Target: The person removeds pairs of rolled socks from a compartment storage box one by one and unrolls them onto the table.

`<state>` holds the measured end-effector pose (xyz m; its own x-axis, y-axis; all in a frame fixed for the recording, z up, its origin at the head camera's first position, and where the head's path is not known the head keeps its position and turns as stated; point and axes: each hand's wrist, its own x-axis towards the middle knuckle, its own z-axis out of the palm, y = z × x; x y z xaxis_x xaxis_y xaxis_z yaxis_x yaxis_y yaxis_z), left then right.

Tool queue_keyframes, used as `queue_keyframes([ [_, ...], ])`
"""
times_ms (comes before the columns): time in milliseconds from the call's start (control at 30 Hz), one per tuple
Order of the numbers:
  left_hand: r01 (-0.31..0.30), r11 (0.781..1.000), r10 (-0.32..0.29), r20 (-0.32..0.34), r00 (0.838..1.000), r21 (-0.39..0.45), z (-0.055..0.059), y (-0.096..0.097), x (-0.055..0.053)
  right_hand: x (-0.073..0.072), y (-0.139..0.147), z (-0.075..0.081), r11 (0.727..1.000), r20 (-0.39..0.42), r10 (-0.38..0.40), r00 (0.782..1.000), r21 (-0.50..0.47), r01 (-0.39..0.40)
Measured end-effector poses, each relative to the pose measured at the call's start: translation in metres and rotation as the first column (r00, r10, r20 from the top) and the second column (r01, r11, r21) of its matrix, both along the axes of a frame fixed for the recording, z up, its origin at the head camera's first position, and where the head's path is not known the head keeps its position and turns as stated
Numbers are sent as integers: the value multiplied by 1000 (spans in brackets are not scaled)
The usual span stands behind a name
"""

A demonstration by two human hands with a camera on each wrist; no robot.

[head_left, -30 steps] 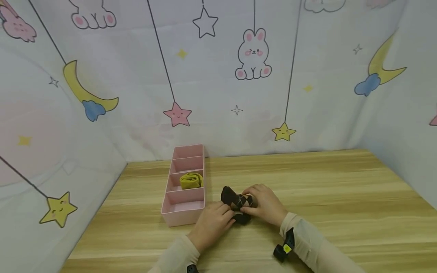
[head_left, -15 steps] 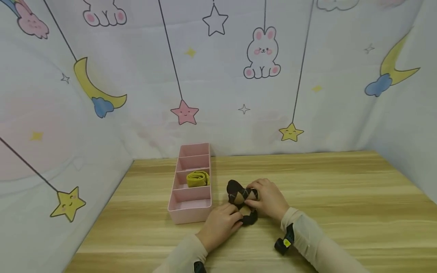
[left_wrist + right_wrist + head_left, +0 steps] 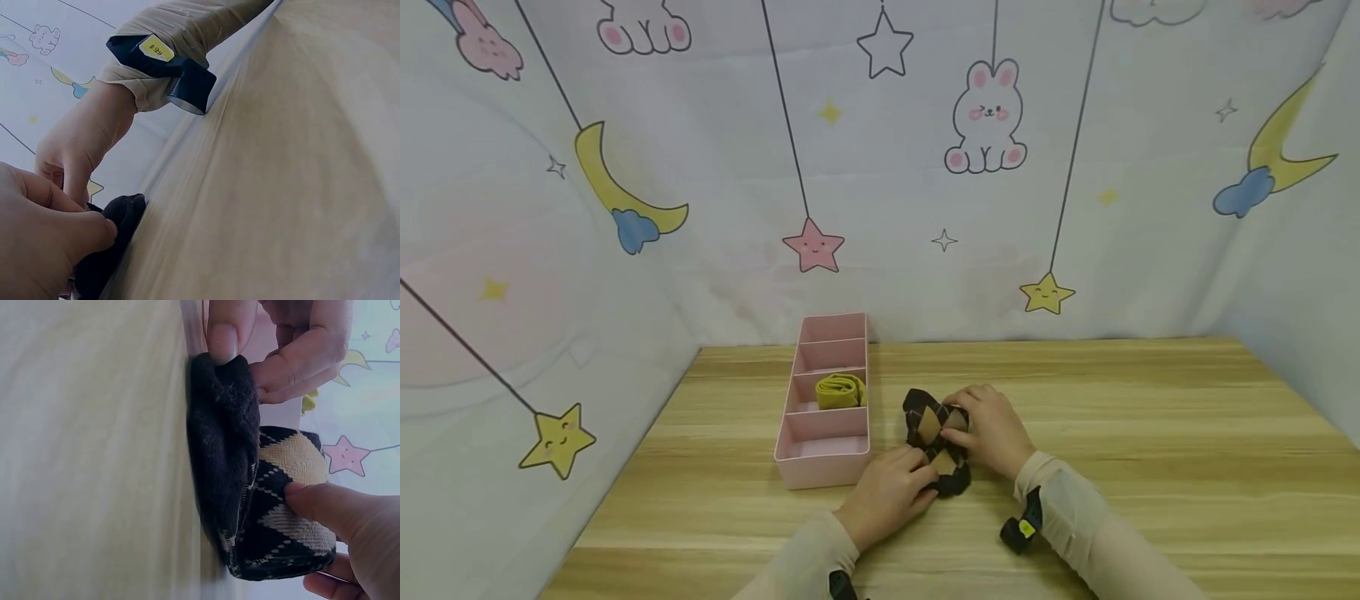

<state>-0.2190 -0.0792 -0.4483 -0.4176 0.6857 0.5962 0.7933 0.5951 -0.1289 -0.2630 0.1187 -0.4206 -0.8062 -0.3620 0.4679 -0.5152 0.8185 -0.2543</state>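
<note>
A black argyle sock [image 3: 943, 461] with tan diamonds lies bunched and folded on the table, right of the pink box. My left hand [image 3: 887, 492] pinches its near left edge; the right wrist view shows that thumb pressing the black fabric [image 3: 222, 419]. My right hand [image 3: 996, 433] grips the sock's far right part, its thumb [image 3: 325, 503] on the patterned side and its fingers behind. In the left wrist view the left hand [image 3: 47, 240] hides much of the black cloth. Whether it is one sock or a pair I cannot tell.
The pink box [image 3: 823, 473], split into several compartments, stands just left of the hands. A rolled yellow-green cloth [image 3: 841, 392] sits in its second compartment from the front. Behind the wooden table [image 3: 1120, 417] hangs a printed curtain [image 3: 880, 183].
The sock's upper part, earlier a dark bunched roll, has been turned and spread so more tan diamonds show. Both hands keep their hold. The head view has shifted slightly.
</note>
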Motion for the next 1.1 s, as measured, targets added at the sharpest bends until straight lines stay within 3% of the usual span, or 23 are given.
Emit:
queue_keyframes([
  [267, -8, 1000, 8, 54, 999, -2, 0, 1, 2, -5, -1, -4, 1000, -63, 0, 998, -29, -1],
  [667, -15, 1000, 15, 78, 997, 11, 1, 2, 0, -6, 2, -8, 1000, -43, 19, 999, 3, -19],
  [933, -117, 993, 117, 80, 990, -7, 1, 0, -1, -6, 1, -11, 999, -15, 13, 1000, 37, -12],
  [1100, -139, 989, 144, 99, 985, -54, 2, 0, 2, -7, 1, -14, 998, 14, -7, 1000, 64, 6],
])
